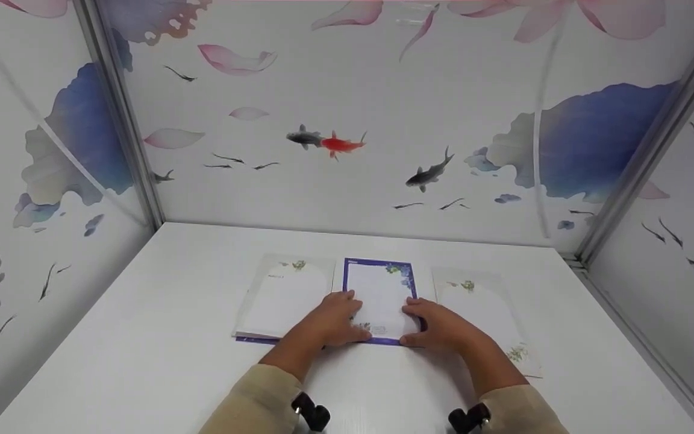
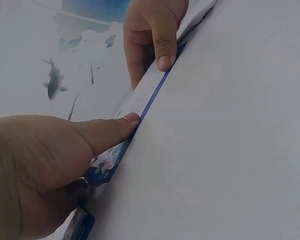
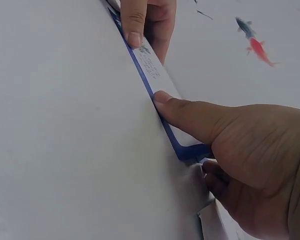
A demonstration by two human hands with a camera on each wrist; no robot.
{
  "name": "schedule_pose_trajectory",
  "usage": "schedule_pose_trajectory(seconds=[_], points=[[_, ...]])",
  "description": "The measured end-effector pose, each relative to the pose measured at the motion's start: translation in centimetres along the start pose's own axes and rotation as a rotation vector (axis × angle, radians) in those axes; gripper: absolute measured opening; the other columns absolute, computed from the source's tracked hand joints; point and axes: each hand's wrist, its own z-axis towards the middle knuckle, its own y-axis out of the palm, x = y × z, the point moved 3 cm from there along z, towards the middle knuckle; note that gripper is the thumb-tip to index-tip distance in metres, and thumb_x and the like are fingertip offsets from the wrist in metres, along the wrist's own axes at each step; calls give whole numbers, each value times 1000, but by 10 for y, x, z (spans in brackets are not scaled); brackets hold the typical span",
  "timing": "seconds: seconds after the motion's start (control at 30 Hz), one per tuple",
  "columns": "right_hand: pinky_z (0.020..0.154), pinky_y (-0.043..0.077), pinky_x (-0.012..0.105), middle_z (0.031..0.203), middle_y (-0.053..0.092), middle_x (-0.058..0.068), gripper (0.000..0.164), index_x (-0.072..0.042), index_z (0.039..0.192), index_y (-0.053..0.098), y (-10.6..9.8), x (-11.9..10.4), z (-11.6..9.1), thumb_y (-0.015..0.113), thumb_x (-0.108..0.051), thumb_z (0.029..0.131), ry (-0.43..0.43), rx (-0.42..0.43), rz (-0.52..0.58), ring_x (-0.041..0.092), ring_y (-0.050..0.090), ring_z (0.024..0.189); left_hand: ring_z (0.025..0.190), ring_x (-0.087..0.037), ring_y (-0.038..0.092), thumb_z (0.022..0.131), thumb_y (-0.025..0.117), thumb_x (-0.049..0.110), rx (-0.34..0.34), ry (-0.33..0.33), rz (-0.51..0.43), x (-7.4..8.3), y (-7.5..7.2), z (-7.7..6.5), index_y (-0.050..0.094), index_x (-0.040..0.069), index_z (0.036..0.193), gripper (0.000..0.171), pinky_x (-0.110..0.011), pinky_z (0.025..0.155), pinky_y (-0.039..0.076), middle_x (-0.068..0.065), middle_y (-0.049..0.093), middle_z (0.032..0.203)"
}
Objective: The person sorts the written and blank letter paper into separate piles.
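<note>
A white stationery sheet with a blue border and printed flowers (image 1: 381, 295) lies flat on the table in the middle. My left hand (image 1: 338, 319) grips its lower left side, thumb on the front edge and fingers along the side. The right hand (image 1: 437, 322) holds the lower right side in the same way. In the left wrist view, the left thumb (image 2: 110, 132) rests on the blue edge. The right thumb (image 3: 190, 114) presses near the front corner in the right wrist view. How many sheets lie under the hands I cannot tell.
On the left lies a pale flowered paper stack (image 1: 290, 295), blue showing under its front edge. Another pale flowered sheet (image 1: 479, 307) lies on the right, partly behind the right arm. Walls printed with fish (image 1: 341, 144) enclose the white table (image 1: 142, 337) at the back and sides.
</note>
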Motion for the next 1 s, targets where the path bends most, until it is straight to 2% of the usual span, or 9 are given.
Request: schedule_pose_trajectory(seconds=[0.17, 0.3, 0.43, 0.5, 0.6, 0.73, 0.83, 1.0], points=[[128, 34, 65, 165, 53, 6, 58, -31, 152, 62, -2, 2, 2, 80, -35, 97, 62, 64, 77, 40, 43, 157, 162, -29, 37, 99, 76, 44, 80, 7, -36, 0, 0, 2, 60, 21, 153, 61, -51, 133, 33, -1, 48, 169], [124, 42, 61, 154, 63, 8, 45, -28, 145, 69, -3, 3, 5, 76, -28, 101, 91, 117, 126, 38, 55, 148, 153, -29, 50, 102, 73, 29, 164, 18, -83, -1, -2, 4, 69, 19, 141, 41, -49, 129, 40, -4, 63, 155], [122, 45, 60, 151, 66, 7, 46, -28, 143, 70, -3, 2, 5, 80, -30, 97, 115, 120, 131, 37, 57, 146, 149, -30, 55, 102, 73, 23, 199, 17, -103, -2, -2, 5, 73, 18, 134, 33, -49, 127, 43, -5, 68, 148], [123, 43, 62, 153, 64, 7, 57, -30, 144, 69, -3, 2, 4, 86, -36, 91, 124, 100, 116, 38, 54, 149, 149, -29, 55, 100, 75, 28, 184, 5, -89, -1, -2, 5, 72, 19, 138, 39, -48, 127, 43, -5, 67, 150], [125, 40, 63, 158, 61, 5, 73, -31, 147, 66, -4, 2, 2, 94, -43, 80, 112, 59, 84, 38, 49, 153, 153, -29, 50, 95, 81, 42, 129, -5, -20, 0, -2, 3, 64, 19, 148, 60, -47, 128, 41, -4, 61, 157], [129, 36, 61, 162, 56, 2, 79, -28, 148, 65, -4, 2, 1, 96, -43, 77, 70, 34, 43, 37, 42, 159, 154, -28, 47, 87, 85, 57, 70, 11, 72, 3, -1, -1, 58, 20, 155, 81, -47, 128, 42, -6, 54, 161], [129, 35, 61, 163, 56, 2, 77, -28, 148, 65, -3, 2, 0, 95, -43, 78, 63, 32, 32, 37, 41, 159, 151, -29, 49, 86, 85, 58, 64, 14, 84, 6, 0, -3, 60, 20, 154, 82, -47, 126, 45, -8, 54, 159], [129, 34, 63, 162, 56, 4, 69, -29, 144, 68, -4, 2, 0, 93, -43, 81, 63, 43, 47, 39, 41, 159, 150, -28, 50, 88, 85, 54, 84, 2, 51, 5, 0, -1, 63, 21, 151, 75, -47, 126, 45, -7, 56, 156]])
